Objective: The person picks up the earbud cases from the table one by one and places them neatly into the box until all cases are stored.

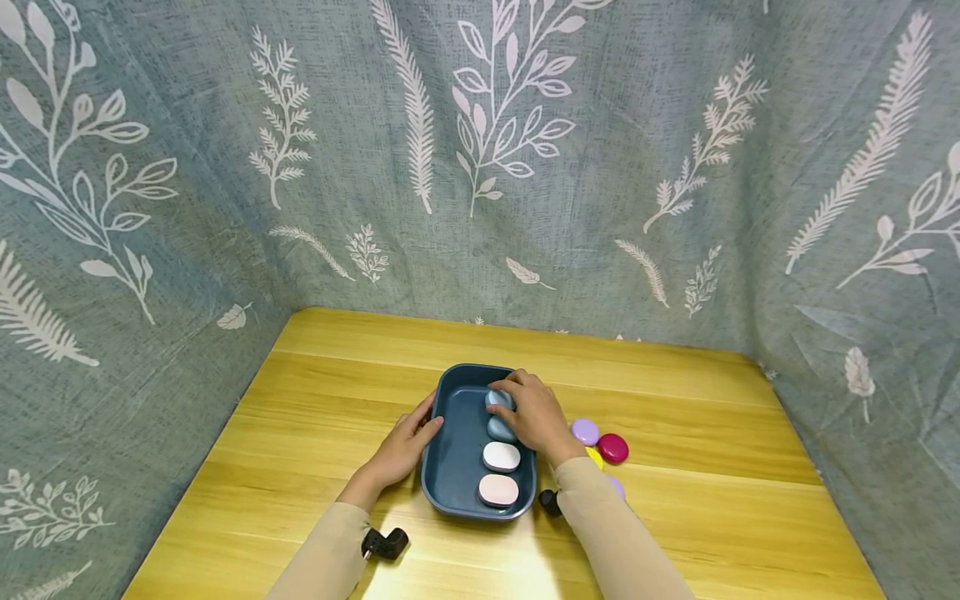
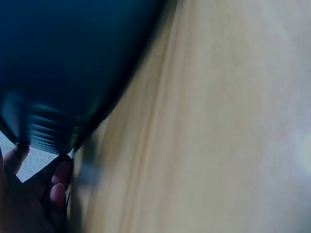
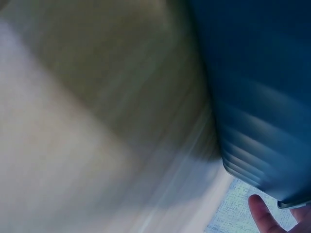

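A dark blue rectangular tray (image 1: 460,450) with rounded corners lies on the table. My left hand (image 1: 402,448) holds its left side, thumb at the rim and fingers along the outer wall. Over the far right corner, my right hand (image 1: 534,414) pinches a light-blue smooth, rounded piece (image 1: 499,400) between thumb and fingers. Just nearer in the tray is a blue rounded piece (image 1: 501,430), partly covered by that hand. A white oval piece (image 1: 501,457) and a pale pink one (image 1: 498,491) continue the row along the right side. The wrist views show mostly the tray's outer wall (image 2: 73,58).
Right of the tray, partly behind the right forearm, lie a lilac round piece (image 1: 585,432), a dark pink one (image 1: 613,448), a yellow one (image 1: 595,457) and another lilac one (image 1: 617,487). A leaf-patterned curtain (image 1: 480,250) hangs around the wooden table (image 1: 337,358).
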The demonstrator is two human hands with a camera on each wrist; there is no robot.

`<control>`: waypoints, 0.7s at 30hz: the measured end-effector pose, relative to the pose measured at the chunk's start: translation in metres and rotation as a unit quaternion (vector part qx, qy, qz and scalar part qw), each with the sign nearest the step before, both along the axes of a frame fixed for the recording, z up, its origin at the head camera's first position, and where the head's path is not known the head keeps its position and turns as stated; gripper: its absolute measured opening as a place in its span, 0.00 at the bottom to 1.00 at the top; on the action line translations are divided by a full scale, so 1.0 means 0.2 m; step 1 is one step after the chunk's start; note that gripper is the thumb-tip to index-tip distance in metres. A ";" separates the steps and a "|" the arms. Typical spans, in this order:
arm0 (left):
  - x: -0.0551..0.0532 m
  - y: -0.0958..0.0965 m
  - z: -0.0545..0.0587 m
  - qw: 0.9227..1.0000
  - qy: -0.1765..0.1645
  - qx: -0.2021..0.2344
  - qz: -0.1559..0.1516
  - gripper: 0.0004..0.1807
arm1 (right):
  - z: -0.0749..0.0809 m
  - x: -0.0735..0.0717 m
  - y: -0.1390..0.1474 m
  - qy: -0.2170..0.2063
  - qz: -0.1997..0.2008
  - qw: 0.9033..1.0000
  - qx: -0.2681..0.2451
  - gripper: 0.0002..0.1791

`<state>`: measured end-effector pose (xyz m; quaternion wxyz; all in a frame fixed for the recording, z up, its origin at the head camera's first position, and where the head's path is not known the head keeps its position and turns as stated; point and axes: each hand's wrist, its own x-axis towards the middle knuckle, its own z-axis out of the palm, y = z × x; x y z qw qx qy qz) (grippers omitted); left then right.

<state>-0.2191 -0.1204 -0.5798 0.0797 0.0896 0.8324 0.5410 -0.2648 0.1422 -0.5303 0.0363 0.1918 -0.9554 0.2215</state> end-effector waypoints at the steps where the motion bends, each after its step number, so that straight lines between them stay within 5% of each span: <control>1: 0.00 0.00 0.00 1.000 0.000 0.000 -0.001 0.32 | 0.00 0.00 0.00 0.002 0.001 1.000 0.000 0.21; 21: 0.00 0.00 0.00 1.000 -0.003 -0.001 0.001 0.32 | -0.02 0.01 -0.02 0.016 -0.004 0.999 0.052 0.21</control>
